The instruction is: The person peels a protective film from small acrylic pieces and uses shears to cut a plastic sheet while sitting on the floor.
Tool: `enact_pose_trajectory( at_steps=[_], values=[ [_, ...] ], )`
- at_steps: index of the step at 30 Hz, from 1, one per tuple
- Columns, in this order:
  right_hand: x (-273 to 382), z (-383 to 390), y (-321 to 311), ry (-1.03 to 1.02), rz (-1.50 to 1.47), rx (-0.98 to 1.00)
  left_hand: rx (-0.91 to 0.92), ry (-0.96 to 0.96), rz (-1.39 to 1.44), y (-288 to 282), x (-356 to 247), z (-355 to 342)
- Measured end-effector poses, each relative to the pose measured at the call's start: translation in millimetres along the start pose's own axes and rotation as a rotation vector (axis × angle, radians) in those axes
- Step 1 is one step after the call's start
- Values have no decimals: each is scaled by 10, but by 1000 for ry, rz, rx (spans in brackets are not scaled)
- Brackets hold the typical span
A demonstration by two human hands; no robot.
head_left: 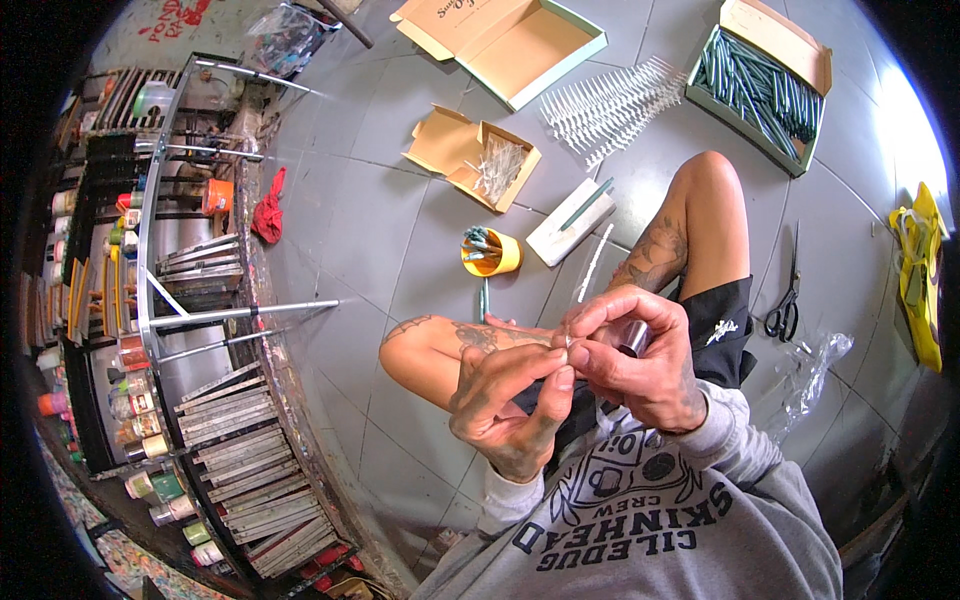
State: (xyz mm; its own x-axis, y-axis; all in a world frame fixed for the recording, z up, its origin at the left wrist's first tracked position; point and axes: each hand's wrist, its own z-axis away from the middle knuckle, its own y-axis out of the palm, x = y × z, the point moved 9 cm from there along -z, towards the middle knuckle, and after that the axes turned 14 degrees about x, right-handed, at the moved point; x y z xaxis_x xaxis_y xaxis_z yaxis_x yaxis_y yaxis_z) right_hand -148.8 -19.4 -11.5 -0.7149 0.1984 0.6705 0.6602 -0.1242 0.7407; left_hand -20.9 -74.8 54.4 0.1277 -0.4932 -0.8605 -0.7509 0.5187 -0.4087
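Yellow cup (511,256) sits near centre frame, and below it, to the right, left hand (510,405) and right hand (650,375) have their fingertip grip clamped on some tiny pale bit (569,342).

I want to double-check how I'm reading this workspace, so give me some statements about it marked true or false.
1. The left hand and right hand are close together. True.
2. The yellow cup holds slender pieces. True.
3. The red cloth is inside the cup. False: it lies on the floor.
4. The scissors lie right of both hands. True.
5. The box of dark green sticks is closed. False: its lid is open.
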Motion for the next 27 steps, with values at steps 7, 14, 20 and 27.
enact_pose_trajectory(
  at_steps=[7, 14, 20, 27],
  values=[
    [91, 25, 0, -88, 152, -17, 20, -113, 274, 3, 88, 3],
    [106, 14, -26, -28, 195, -29, 17, -254, 385, 14, 143, 7],
    [160, 7, -21, -128, 264, 30, -14, -323, 420, 25, 208, 26],
    [192, -32, 28, -140, 185, 113, 8, -371, 454, 39, 248, 16]
  ],
)
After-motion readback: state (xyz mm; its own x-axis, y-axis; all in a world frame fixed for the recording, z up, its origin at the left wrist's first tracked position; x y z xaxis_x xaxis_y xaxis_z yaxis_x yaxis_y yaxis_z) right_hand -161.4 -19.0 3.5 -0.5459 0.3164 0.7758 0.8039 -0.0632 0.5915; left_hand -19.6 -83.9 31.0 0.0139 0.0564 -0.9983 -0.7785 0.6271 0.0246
